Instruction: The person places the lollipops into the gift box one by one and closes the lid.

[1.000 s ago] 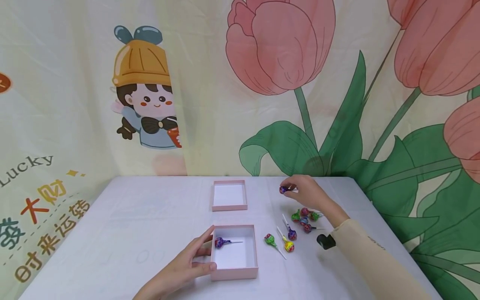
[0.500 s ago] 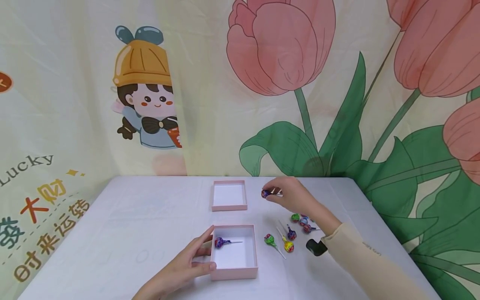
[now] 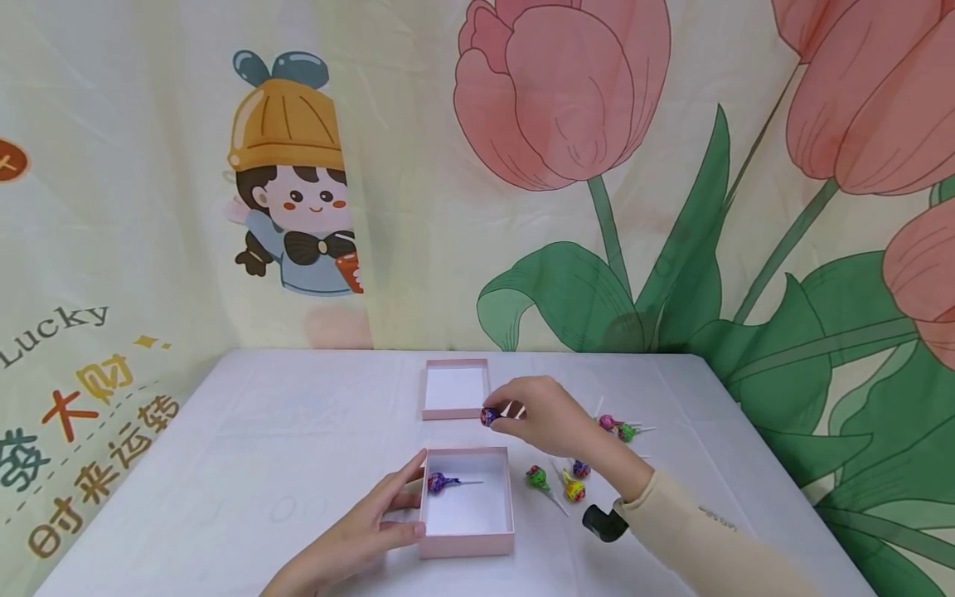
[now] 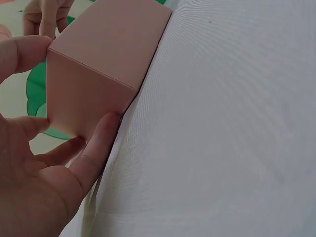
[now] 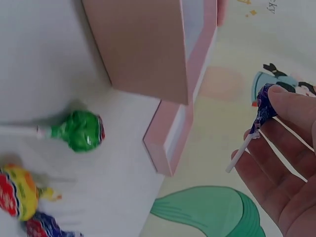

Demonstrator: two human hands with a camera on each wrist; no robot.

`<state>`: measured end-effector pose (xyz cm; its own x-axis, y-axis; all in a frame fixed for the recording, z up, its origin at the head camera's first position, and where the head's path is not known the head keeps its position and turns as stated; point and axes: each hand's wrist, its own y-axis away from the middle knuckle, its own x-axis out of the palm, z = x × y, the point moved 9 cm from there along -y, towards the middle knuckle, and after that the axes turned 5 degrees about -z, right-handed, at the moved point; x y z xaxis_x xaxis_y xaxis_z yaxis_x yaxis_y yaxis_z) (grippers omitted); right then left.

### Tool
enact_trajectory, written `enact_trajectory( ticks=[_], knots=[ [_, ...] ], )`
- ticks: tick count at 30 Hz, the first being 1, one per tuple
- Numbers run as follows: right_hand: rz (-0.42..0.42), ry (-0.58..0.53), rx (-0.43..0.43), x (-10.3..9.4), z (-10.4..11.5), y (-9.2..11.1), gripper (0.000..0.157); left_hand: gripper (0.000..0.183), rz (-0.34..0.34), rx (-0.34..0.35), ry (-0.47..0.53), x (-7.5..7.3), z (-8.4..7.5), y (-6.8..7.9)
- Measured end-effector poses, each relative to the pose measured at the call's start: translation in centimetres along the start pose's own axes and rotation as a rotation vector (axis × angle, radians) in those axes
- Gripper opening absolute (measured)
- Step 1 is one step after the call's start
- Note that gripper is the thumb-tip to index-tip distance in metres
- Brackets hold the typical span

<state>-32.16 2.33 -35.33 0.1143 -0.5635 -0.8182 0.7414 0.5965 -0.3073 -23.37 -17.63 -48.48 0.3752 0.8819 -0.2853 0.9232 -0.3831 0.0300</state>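
Observation:
My left hand holds the left side of a pink box, its thumb at the near corner and its fingers spread along the side wall. Inside the box lies a purple-wrapped lollipop, its white stick pointing right. Behind the box, my right hand pinches another purple lollipop by its wrapped head between thumb and fingers. In the right wrist view this lollipop's stick slants down and left. From the head camera, its head overlaps the near right corner of a shallow pink lid.
Right of the box lie a green lollipop, a yellow one and a purple one. More lollipops lie farther back, partly hidden by the right arm. A printed curtain hangs behind the white table.
My right hand has carried the purple lollipop left and toward the box, from the back right to beside the pink lid. My left hand and the box stay in place.

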Motion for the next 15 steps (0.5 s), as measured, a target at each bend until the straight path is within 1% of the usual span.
enact_trajectory(
  ticks=[5, 8, 15],
  knots=[
    [0.043, -0.04, 0.018, 1.6, 0.9, -0.1, 0.025, 0.087, 0.007, -0.023, -0.01, -0.1, 0.0, 0.1],
    [0.052, -0.051, 0.016, 2.2, 1.4, -0.1, 0.027, 0.087, 0.003, -0.032, -0.006, -0.1, 0.0, 0.1],
    [0.035, -0.068, -0.033, 3.3, 2.4, -0.2, 0.024, 0.086, 0.014, -0.005, 0.01, 0.1, -0.2, 0.2]
  ],
)
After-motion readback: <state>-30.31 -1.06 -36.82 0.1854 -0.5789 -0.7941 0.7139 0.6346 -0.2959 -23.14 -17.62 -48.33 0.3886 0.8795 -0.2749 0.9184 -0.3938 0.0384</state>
